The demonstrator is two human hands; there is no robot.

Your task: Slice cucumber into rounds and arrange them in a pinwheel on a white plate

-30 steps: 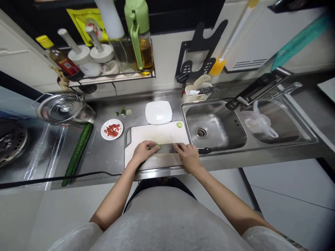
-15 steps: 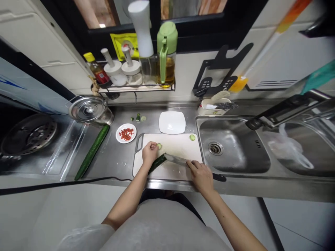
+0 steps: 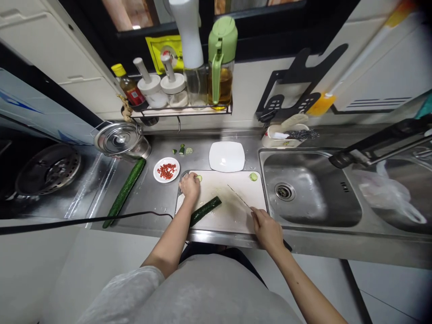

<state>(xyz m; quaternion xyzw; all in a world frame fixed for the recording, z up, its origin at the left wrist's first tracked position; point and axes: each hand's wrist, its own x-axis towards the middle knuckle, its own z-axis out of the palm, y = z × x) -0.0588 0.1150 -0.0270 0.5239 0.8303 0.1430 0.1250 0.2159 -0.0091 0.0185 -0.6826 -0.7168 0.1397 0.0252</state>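
On the white cutting board (image 3: 232,211), which sits at the counter's front edge just left of the sink (image 3: 310,198), your two hands work well apart. Your left hand (image 3: 189,185) is at the board's far left corner, near its handle slot, with thumb and fingertips drawn together on a small cucumber slice (image 3: 199,178). Your right hand (image 3: 268,229) is at the board's near right corner, fingers curled round the handle of a knife (image 3: 241,199); its thin blade points away from you across the board and seems lifted off the surface, though that is hard to tell.

Between your hands, the cut cucumber (image 3: 204,210) lies slanted on the board's near left part, its cut end pointing toward the board's middle and touched by neither hand. Another slice (image 3: 253,177) rests at the board's far right corner.

Just beyond the board stands a square white plate (image 3: 227,156). Left of the board's far corner is a small round dish (image 3: 166,170) of chopped red pieces, with a few cucumber scraps (image 3: 182,150) beyond it. Farther left of the board, a whole cucumber (image 3: 124,192) lies on the steel counter (image 3: 151,198), and a black cable (image 3: 84,220) runs along the counter's front edge toward the board.
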